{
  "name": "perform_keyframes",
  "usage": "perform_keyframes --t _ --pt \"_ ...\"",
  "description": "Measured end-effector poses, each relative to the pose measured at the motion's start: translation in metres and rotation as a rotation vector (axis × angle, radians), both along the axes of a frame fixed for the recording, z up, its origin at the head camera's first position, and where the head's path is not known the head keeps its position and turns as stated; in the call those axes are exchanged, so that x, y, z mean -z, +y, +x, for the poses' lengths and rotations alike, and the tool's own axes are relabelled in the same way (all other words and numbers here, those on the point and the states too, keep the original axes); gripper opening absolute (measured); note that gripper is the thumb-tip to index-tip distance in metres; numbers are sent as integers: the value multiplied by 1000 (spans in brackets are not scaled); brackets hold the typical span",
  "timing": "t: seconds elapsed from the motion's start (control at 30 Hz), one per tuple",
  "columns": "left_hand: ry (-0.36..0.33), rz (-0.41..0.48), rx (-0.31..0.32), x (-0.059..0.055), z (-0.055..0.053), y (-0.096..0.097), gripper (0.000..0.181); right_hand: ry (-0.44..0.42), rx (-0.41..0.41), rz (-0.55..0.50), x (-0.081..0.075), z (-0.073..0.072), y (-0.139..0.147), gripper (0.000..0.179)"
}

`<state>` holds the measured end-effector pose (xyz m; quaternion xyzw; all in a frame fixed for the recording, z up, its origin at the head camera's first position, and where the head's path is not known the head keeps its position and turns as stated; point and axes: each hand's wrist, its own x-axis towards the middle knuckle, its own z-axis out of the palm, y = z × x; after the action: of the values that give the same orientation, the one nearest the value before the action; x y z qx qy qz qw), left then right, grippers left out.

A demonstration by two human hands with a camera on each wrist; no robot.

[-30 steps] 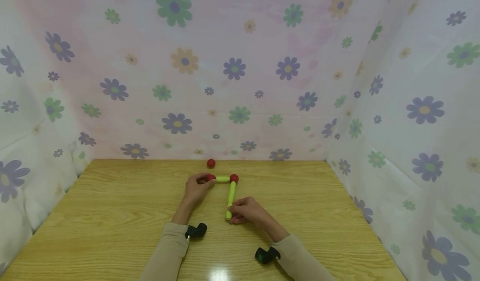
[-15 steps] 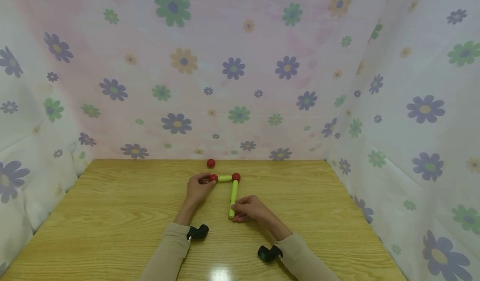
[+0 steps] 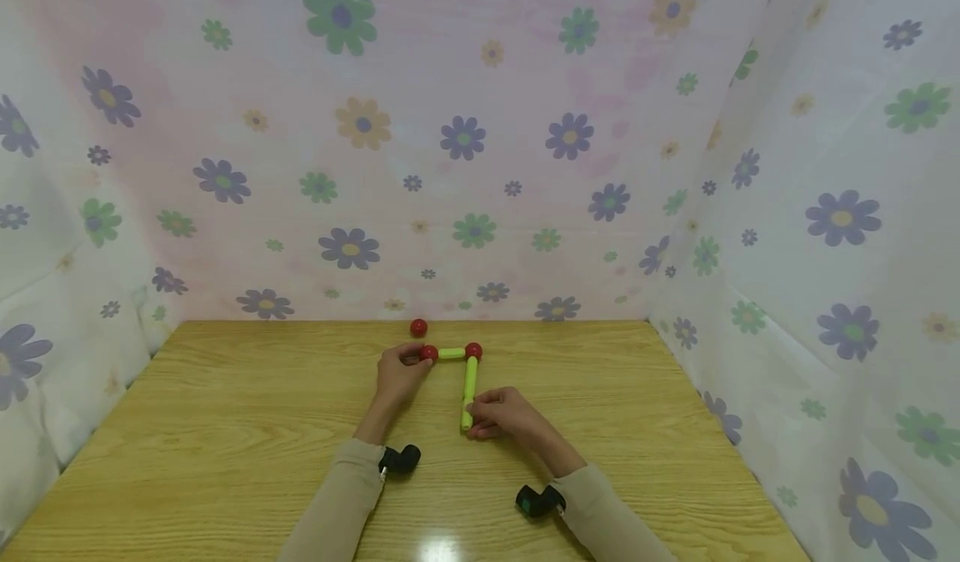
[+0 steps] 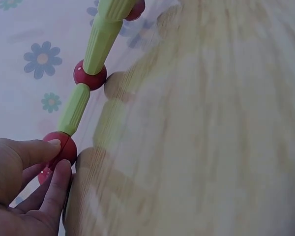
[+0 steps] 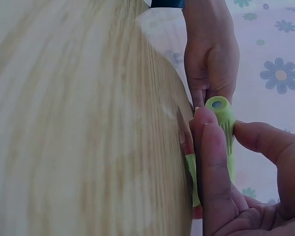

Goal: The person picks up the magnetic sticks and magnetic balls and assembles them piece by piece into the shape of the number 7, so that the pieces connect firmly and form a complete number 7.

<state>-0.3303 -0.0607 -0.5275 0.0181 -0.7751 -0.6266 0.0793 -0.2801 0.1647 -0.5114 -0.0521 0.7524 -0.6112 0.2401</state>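
In the head view, my left hand (image 3: 400, 376) pinches a red ball (image 4: 64, 146) between thumb and fingers, close above or on the tabletop. From this ball a short yellow-green stick (image 3: 452, 353) runs right to a second red ball (image 3: 474, 351). A longer yellow-green stick (image 3: 470, 374) leads from there toward me, with a step partway along; whether it is one piece or two I cannot tell. My right hand (image 3: 506, 418) pinches its near end. That end shows a grey metal disc (image 5: 217, 104) in the right wrist view.
One loose red ball (image 3: 418, 328) lies near the back edge of the wooden table (image 3: 247, 429), behind my left hand. Flower-printed cloth (image 3: 420, 128) hangs along the back and both sides. Black wrist cameras (image 3: 405, 459) sit by the sleeves.
Both hands and the joined balls and sticks have shifted slightly right and away from me. The long stick has turned a little straighter toward me. Both grips stay the same.
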Motion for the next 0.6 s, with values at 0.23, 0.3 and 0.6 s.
perform_keyframes --t 0.23,0.3,0.6 --pt "-17 11 8 2 -5 1 35 -7 -6 -21 3 -5 4 39" --pt "-16 3 12 2 -6 0 35 -15 -10 -31 5 -6 5 40" --pt "21 -32 34 -1 -5 -12 41 -14 -34 -31 8 -11 6 42"
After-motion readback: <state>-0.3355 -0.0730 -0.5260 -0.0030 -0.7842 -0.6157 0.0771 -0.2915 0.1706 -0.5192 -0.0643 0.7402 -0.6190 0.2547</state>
